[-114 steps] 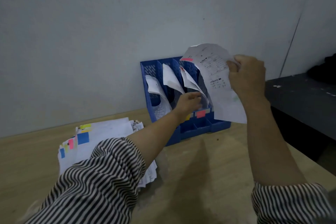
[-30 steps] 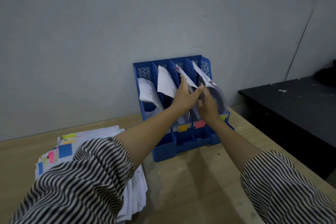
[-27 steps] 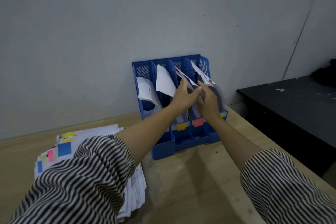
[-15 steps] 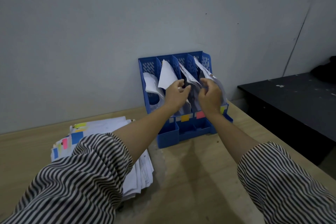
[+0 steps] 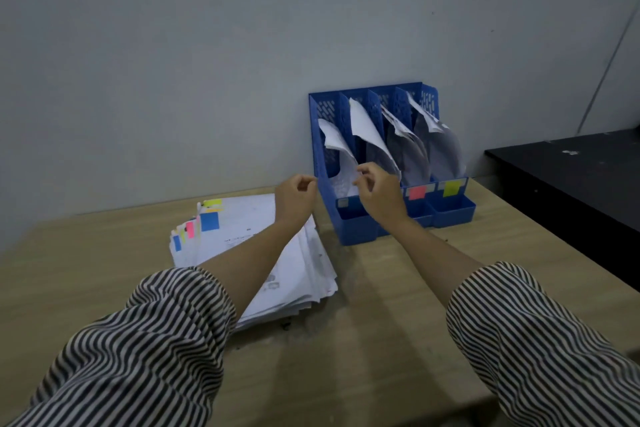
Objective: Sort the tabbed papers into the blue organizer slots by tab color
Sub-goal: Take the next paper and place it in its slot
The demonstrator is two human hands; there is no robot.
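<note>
The blue organizer (image 5: 320,121) stands against the wall with curled white sheets in each of its slots. A pink label (image 5: 417,191) and a yellow label (image 5: 452,188) mark the two right slots. A stack of tabbed papers (image 5: 298,267) lies to its left, showing a blue tab (image 5: 209,221), a pink tab (image 5: 189,229) and a yellow tab (image 5: 212,203). My left hand (image 5: 296,196) hovers over the stack's far edge, fingers loosely curled, holding nothing. My right hand (image 5: 379,192) hangs in front of the organizer's left slots, also loosely curled and holding nothing.
The organizer and the stack rest on a wooden table (image 5: 381,305), which ends at a grey wall (image 5: 173,62) behind. A black surface (image 5: 571,177) sits lower at the right, past the table's right edge.
The pink-tabbed sheet that my right hand held went into a right-hand slot. Both hands have since pulled back out of the slots and moved left, toward the stack.
</note>
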